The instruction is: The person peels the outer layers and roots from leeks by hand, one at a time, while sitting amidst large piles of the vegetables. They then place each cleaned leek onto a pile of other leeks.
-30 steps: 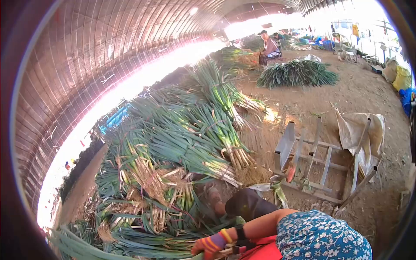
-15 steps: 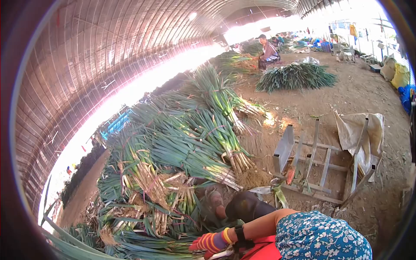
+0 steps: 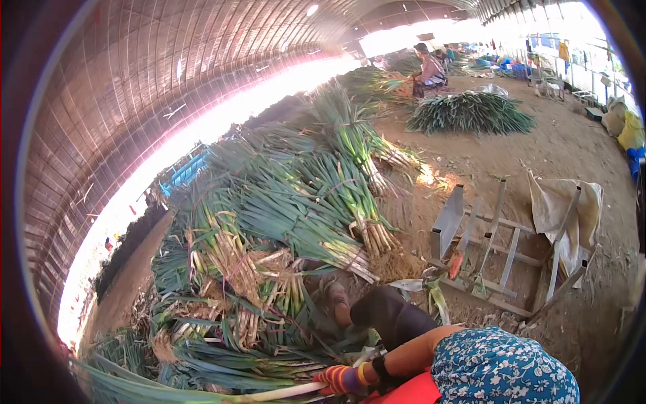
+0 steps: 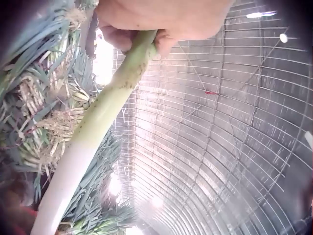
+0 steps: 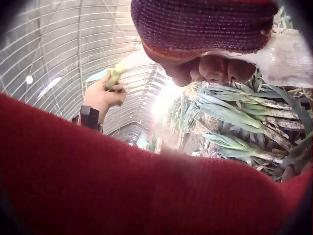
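Here, the left hand [image 4: 166, 19], bare, grips a smooth, cylindrical leek [image 4: 98, 117] by its green part, fingers curled. The right hand [image 3: 344, 379], in a ribbed, striped glove [image 5: 205, 24], is clenched round what seems the same stalk's white part, beside heaped leeks [image 3: 289, 222] with matted, fibrous roots [image 3: 390, 266].

shell: curved, ribbed tunnel wall [image 3: 168, 81] with a grid of thin bars | light: glaring opening [image 3: 178, 151] beyond the dirt floor's [image 3: 471, 158] left edge; sunlit patch [image 3: 437, 180] on the soil | furniture: metal frame [image 3: 449, 219] on the floor, pale cloth [image 3: 585, 202] at its far right corner | right edge: yellow sack [image 3: 630, 131]
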Demonstrator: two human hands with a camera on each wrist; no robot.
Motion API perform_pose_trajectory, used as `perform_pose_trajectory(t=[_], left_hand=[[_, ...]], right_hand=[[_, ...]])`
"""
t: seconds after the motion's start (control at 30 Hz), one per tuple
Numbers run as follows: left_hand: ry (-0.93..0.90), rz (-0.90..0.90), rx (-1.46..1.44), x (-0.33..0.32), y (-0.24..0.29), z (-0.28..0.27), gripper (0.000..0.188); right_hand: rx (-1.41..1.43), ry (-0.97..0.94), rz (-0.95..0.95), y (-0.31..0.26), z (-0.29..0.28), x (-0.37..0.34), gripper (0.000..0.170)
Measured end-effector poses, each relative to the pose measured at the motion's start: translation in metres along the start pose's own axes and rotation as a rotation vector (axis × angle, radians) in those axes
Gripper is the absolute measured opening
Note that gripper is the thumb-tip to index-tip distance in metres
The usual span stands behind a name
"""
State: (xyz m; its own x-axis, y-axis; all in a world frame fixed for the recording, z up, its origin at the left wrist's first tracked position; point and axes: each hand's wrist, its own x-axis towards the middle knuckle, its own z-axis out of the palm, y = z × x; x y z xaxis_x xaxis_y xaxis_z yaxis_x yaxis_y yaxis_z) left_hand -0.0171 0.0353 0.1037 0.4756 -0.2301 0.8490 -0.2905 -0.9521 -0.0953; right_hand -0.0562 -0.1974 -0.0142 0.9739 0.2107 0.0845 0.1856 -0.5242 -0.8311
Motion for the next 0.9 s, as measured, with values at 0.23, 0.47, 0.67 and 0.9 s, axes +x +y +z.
perform_pose_trajectory(t=[0.23,0.47,0.67,0.9], left_hand=[[-0.652,-0.215,-1.06,-0.056,0.051,0.038,0.042],[-1.174,-1.12,-1.334,-0.122,0.078,0.033,0.04],[-0.224,-1.213,-1.505,-0.039,-0.005,0.006,0.044],[-0.032,-1.385,-1.621,-0.015,-0.016,-0.016,0.032]], right_hand=[[-0.496,0.446,-0.69,0.022,-0.005,0.037,0.038],[0.531,-0.127,0.059,-0.05,-0.058,0.042,0.029],[0.69,-0.34,0.167,-0.038,-0.063,0.019,0.028],[-0.034,-0.104,-0.213,-0.005,-0.038,0.022,0.044]])
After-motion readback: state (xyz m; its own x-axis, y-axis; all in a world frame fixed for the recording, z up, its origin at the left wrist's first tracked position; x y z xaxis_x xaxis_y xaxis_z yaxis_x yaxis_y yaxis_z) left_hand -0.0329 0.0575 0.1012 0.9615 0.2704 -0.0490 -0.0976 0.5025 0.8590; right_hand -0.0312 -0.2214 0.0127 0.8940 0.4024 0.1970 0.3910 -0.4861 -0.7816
